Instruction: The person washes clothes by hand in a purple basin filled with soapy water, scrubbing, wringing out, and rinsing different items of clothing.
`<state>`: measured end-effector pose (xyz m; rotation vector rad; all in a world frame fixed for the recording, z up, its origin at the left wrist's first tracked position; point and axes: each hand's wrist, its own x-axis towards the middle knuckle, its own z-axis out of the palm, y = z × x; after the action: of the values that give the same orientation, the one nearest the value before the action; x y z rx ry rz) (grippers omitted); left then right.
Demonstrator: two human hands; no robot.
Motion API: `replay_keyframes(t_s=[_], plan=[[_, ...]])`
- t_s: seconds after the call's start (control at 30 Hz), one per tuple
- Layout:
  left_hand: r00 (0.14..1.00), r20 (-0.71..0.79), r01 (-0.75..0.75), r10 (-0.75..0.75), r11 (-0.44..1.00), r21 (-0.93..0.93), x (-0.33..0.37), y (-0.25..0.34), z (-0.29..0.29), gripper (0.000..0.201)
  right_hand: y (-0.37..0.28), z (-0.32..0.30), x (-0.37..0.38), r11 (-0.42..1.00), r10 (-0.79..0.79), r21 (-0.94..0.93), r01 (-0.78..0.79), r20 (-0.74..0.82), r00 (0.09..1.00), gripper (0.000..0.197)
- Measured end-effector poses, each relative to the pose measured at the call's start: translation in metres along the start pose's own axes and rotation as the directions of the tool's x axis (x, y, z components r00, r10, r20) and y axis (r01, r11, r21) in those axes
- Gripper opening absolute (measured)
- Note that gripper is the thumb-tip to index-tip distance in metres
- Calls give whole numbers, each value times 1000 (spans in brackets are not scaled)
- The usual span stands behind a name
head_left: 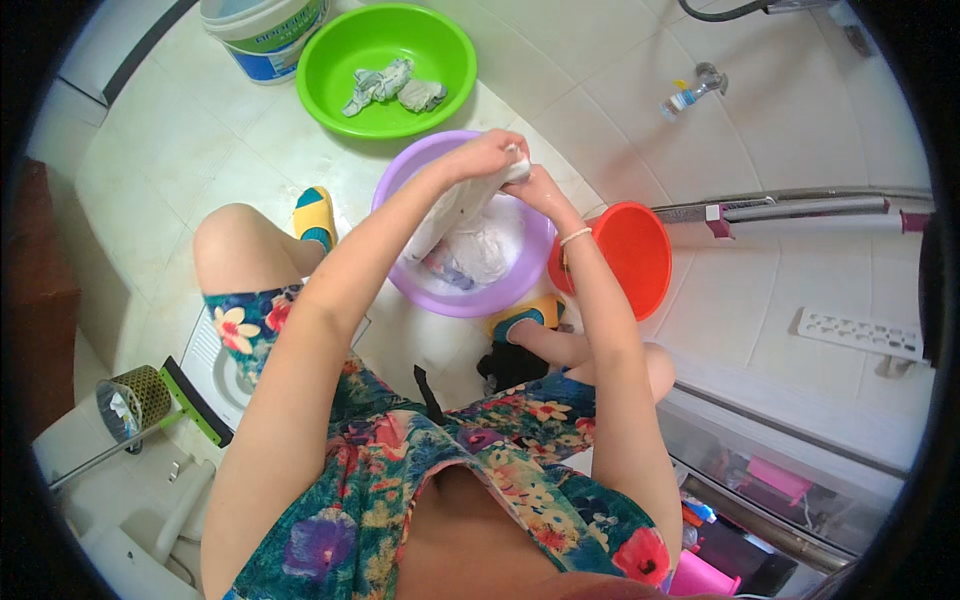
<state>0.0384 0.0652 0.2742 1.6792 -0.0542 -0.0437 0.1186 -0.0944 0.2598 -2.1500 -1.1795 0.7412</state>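
Observation:
A wet white cloth (452, 212) hangs from both my hands over a purple basin (541, 252). My left hand (494, 152) is closed on the cloth's upper end, at the basin's far rim. Close beside it on the right, my right hand (538, 190) has its fingers closed on the same end. The lower part of the cloth trails down into the basin. White suds and more pale laundry (482, 252) lie inside, with a bluish patterned piece near the front. Some fingertips are hidden behind the cloth.
Beyond stands a green basin (455, 75) holding crumpled cloths (380, 85), next to a white and blue bucket (265, 45). A red bucket (640, 262) is right of the purple basin. A squeegee (197, 402) and mesh bin (135, 400) stand at left. A tap (708, 78) juts from the wall.

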Motion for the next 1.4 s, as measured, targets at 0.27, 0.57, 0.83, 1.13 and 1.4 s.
replay_keyframes(t_s=[0.27, 0.57, 0.83, 1.13, 1.4], plan=[[992, -102, -77, 70, 995, -70, -18, 101, -33, 18, -1, -17, -27, 982, 96, 170, -81, -85, 992, 22], [885, -360, 255, -295, 954, -156, -21, 30, -70, 22, -45, -78, -30, 825, 286, 547, -142, -186, 940, 23], [926, -234, 293, -296, 955, -50, -9, 72, -30, 33, -34, -96, -32, 885, 332, 441, -151, -368, 869, 28], [979, -206, 71, -12, 956, 285, -15, 95, -46, 32, -61, -108, -25, 794, 378, 606, -40, -441, 814, 26], [950, -308, 41, 47, 961, 273, -14, 78, -51, 20, -98, -108, -31, 501, 387, 860, 95, -321, 864, 20]])
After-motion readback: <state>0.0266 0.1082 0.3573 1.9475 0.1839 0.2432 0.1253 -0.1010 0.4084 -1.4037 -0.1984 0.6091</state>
